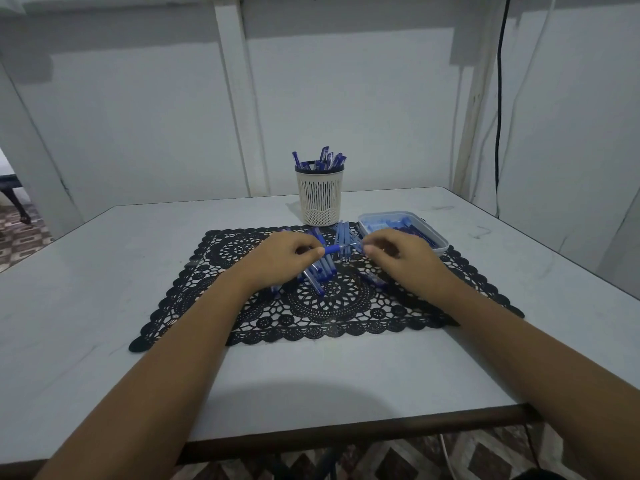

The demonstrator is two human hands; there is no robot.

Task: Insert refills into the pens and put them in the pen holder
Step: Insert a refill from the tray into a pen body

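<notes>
Both ends of the pen (pixel 341 250) are covered by fingers of the left hand (pixel 282 258) and right hand (pixel 403 258); whether a refill is pinched at the right end cannot be told. Loose pens (pixel 320 273) are partly hidden under the left hand. Contents of the tray (pixel 442 247), far right, are blurred. Lower parts of the pens in the pen holder (pixel 320 199) are hidden by its wall. The table (pixel 104 271) is cut off at left and right edges.

A pale grey desk (pixel 104 271) with a dark brown front edge carries three things. A black lace mat (pixel 329 306) lies flat across its middle. A cream slotted pen holder (pixel 320 199) stands upright just behind the mat's far edge. A clear plastic tray (pixel 440 247) sits at the mat's far right corner. Faint scuff marks show on the far right of the desk.
</notes>
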